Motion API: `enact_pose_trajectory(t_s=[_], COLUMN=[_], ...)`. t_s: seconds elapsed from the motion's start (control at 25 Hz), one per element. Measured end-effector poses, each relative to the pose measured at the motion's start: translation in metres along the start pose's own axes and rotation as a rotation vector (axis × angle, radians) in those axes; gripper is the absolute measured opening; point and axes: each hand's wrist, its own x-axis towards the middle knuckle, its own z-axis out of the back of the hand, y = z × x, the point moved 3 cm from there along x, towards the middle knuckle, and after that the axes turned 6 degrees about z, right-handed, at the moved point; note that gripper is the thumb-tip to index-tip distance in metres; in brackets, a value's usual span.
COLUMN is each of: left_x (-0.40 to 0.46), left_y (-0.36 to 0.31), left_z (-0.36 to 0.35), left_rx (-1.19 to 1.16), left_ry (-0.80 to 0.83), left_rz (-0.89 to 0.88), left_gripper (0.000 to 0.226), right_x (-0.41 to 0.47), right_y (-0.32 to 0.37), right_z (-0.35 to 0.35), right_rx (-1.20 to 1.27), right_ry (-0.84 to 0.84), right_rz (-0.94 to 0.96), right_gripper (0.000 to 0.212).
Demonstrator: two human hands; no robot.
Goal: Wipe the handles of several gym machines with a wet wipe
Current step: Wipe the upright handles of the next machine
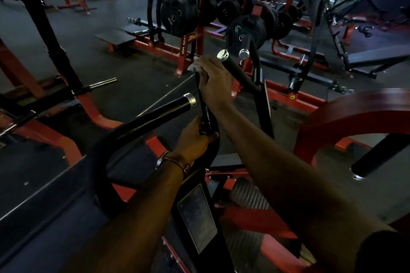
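My right hand (214, 80) was wrapped over the top of a thin black upright bar (205, 106) at the middle of the machine, fingers curled round it with the white wet wipe (195, 65) bunched beneath them, a crumpled corner of it poking out past my knuckles on the far side. Lower on the same bar, my left hand (195, 139) gripped the base where it met the frame (a brown watch strap (177, 159) sat on that wrist). Two black handles with chrome end caps flanked my hands: the left handle (159, 111) curved up just beside the bar, and the right handle (237, 68) angled away behind my right hand, touching none of my fingers as far as I could tell. Black weight plates (177, 17) hung on red racks beyond.
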Motion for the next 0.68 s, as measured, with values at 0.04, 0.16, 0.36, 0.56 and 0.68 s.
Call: enact_pose_trajectory(t_s=[0.04, 0.16, 0.36, 0.56, 0.68], left_x=[0.001, 0.002, 0.002, 0.003, 0.001], left_y=[0.001, 0.002, 0.001, 0.001, -0.002], left_z=[0.000, 0.001, 0.001, 0.001, 0.001], left_rx=[-0.006, -0.038, -0.040, -0.027, 0.015], left_ry=[-0.004, -0.002, -0.002, 0.023, -0.002], left_rz=[-0.001, 0.008, 0.012, 0.012, 0.004], left_gripper=[0.043, 0.044, 0.039, 0.044, 0.043], right_x=[0.010, 0.038, 0.029, -0.002, 0.030], right_y=[0.002, -0.005, -0.029, -0.009, -0.005], right_z=[-0.002, -0.011, -0.017, -0.008, -0.012], right_rx=[-0.003, -0.019, 0.816, 0.137, -0.088], right_ry=[0.066, 0.378, 0.102, -0.029, 0.373], right_rz=[0.025, -0.199, -1.031, -0.355, -0.165], right_gripper=[0.016, 0.023, 0.025, 0.015, 0.015])
